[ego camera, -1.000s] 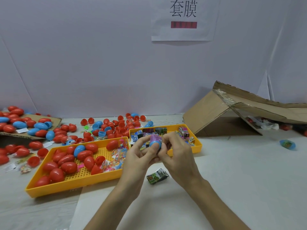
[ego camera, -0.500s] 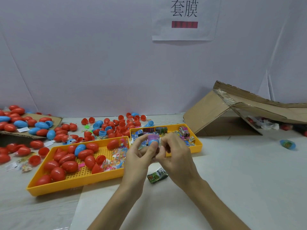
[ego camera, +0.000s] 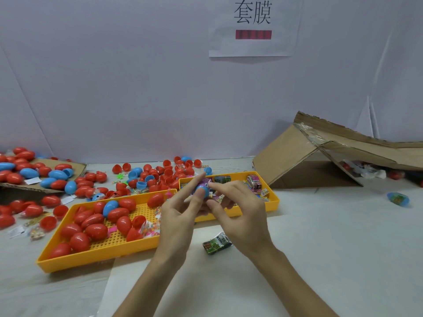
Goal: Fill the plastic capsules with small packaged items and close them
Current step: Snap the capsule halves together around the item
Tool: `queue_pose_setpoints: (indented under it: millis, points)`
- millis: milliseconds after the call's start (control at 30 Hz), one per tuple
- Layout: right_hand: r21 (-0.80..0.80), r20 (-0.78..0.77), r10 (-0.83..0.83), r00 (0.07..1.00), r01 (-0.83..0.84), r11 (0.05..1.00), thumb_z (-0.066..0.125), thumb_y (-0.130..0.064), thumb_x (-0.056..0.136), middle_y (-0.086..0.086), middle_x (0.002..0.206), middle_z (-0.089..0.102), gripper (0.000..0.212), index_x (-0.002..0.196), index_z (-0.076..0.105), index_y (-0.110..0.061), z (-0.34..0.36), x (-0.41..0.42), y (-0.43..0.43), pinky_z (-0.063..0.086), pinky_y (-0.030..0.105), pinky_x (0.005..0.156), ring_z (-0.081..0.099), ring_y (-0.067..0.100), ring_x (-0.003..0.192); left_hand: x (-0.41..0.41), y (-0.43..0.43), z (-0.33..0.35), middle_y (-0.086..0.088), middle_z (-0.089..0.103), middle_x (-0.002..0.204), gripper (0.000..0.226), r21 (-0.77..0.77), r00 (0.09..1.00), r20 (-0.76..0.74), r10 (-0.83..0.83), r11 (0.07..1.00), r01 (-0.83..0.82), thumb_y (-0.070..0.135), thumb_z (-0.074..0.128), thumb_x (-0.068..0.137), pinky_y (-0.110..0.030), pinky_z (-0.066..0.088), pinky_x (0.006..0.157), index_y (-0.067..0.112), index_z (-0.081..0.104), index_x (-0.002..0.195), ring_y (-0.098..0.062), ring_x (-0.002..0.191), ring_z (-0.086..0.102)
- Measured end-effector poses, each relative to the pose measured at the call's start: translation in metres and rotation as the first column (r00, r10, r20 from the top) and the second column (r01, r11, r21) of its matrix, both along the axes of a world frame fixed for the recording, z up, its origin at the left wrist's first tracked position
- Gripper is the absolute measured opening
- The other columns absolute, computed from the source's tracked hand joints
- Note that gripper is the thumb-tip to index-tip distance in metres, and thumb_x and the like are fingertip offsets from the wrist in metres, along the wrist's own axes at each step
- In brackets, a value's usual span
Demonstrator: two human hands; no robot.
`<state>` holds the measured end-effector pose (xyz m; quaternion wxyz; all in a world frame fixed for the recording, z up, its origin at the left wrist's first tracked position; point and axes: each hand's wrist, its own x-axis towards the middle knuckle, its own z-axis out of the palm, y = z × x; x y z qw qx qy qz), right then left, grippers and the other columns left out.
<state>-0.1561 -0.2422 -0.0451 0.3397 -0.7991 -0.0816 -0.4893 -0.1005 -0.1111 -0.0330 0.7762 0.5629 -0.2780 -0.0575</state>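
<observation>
A blue capsule half [ego camera: 203, 191] with a purple packet [ego camera: 204, 183] sticking out of its top sits between my two hands, above the gap between the two yellow trays. My left hand [ego camera: 180, 216] holds the capsule from the left with thumb and fingers. My right hand [ego camera: 240, 213] pinches it from the right, its index finger on the packet. A green packet [ego camera: 217, 243] lies on the table under my right hand.
The left yellow tray [ego camera: 68, 259] holds several red capsules and one blue. The right yellow tray [ego camera: 273, 197] holds small packets. Loose red and blue capsules [ego camera: 146, 177] cover the table's left and back. A torn cardboard box [ego camera: 320, 156] and a filled capsule [ego camera: 398, 199] lie at right.
Both hands have shifted slightly up and left with the capsule. My left fingers have spread, and the right index finger now presses on the purple packet.
</observation>
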Motion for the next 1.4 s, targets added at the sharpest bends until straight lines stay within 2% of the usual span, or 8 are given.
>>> queue_pose_setpoints:
  millis: [267, 533, 600, 733, 900, 1167, 1300, 1400]
  points:
    - [0.036, 0.015, 0.006, 1.0, -0.007, 0.999, 0.075, -0.018, 0.091, -0.005, 0.1, 0.067, 0.034, 0.124, 0.069, -0.015, -0.001, -0.001, 0.004, 0.057, 0.028, 0.069, 0.065, 0.01, 0.074, -0.006, 0.003, 0.007, 0.001, 0.078, 0.108, 0.025, -0.034, 0.998, 0.053, 0.023, 0.999, -0.021, 0.032, 0.065, 0.087, -0.025, 0.06, 0.071, 0.043, 0.078, 0.105, -0.023, 0.091, 0.075]
    - [0.075, 0.025, 0.011, 1.0, -0.013, 0.997, 0.076, -0.018, 0.089, -0.004, 0.101, 0.07, 0.029, 0.117, 0.07, -0.015, -0.001, -0.001, 0.008, 0.058, 0.03, 0.066, 0.068, 0.01, 0.074, -0.007, 0.003, 0.007, 0.002, 0.078, 0.103, 0.025, -0.023, 0.995, 0.094, 0.033, 0.999, -0.031, 0.033, 0.063, 0.087, -0.025, 0.06, 0.07, 0.044, 0.078, 0.104, -0.022, 0.086, 0.075]
    - [0.165, 0.002, 0.039, 0.999, -0.039, 0.986, 0.074, -0.021, 0.09, -0.005, 0.099, 0.069, 0.028, 0.117, 0.07, -0.018, 0.0, -0.002, 0.009, 0.059, 0.03, 0.066, 0.07, 0.014, 0.074, -0.007, 0.003, 0.007, 0.0, 0.078, 0.1, 0.026, -0.015, 0.996, 0.089, 0.022, 1.0, -0.021, 0.033, 0.061, 0.089, -0.025, 0.059, 0.069, 0.045, 0.078, 0.104, -0.022, 0.083, 0.074]
    - [0.508, -0.023, 0.171, 0.985, -0.136, 0.851, 0.066, -0.027, 0.094, -0.003, 0.097, 0.07, 0.017, 0.109, 0.072, -0.025, 0.006, -0.003, 0.007, 0.059, 0.033, 0.074, 0.072, 0.022, 0.086, -0.009, 0.001, 0.005, -0.012, 0.076, 0.086, 0.03, 0.004, 0.997, 0.035, -0.071, 0.997, 0.071, 0.031, 0.056, 0.095, -0.026, 0.059, 0.066, 0.044, 0.075, 0.114, -0.024, 0.076, 0.074]
    - [0.621, -0.076, 0.266, 0.961, -0.163, 0.767, 0.071, -0.023, 0.085, -0.002, 0.086, 0.075, 0.006, 0.089, 0.075, -0.022, 0.012, -0.003, 0.001, 0.054, 0.02, 0.069, 0.072, 0.012, 0.08, -0.006, -0.001, 0.003, -0.013, 0.074, 0.081, 0.03, 0.029, 0.998, 0.01, -0.066, 0.997, 0.066, 0.029, 0.051, 0.099, -0.024, 0.057, 0.063, 0.043, 0.073, 0.114, -0.022, 0.07, 0.072]
    - [0.804, -0.044, 0.564, 0.825, -0.306, 0.51, 0.074, -0.021, 0.083, 0.013, 0.103, 0.074, 0.015, 0.097, 0.077, -0.022, 0.016, -0.004, -0.001, 0.057, 0.029, 0.076, 0.071, 0.023, 0.098, 0.0, 0.002, 0.001, -0.007, 0.062, 0.062, 0.028, 0.031, 0.998, -0.021, -0.052, 0.998, 0.053, 0.037, 0.049, 0.098, -0.023, 0.055, 0.062, 0.032, 0.076, 0.102, -0.014, 0.056, 0.059]
    - [0.792, -0.062, 0.592, 0.803, -0.322, 0.519, 0.076, -0.019, 0.081, 0.008, 0.105, 0.075, 0.018, 0.097, 0.079, -0.026, 0.016, -0.005, -0.001, 0.057, 0.027, 0.078, 0.071, 0.02, 0.099, 0.002, 0.004, 0.001, -0.003, 0.048, 0.051, 0.03, -0.016, 0.994, -0.097, -0.05, 0.999, 0.048, 0.036, 0.052, 0.095, -0.022, 0.051, 0.058, 0.026, 0.079, 0.102, -0.014, 0.052, 0.05]
    - [0.772, -0.081, 0.579, 0.811, -0.316, 0.551, 0.076, -0.019, 0.082, 0.006, 0.107, 0.075, 0.027, 0.108, 0.077, -0.028, 0.016, -0.005, 0.001, 0.058, 0.028, 0.078, 0.071, 0.02, 0.1, 0.001, 0.004, 0.003, -0.009, 0.058, 0.067, 0.03, -0.011, 0.995, -0.097, -0.021, 1.0, 0.02, 0.041, 0.055, 0.091, -0.023, 0.047, 0.056, 0.027, 0.08, 0.103, -0.012, 0.057, 0.049]
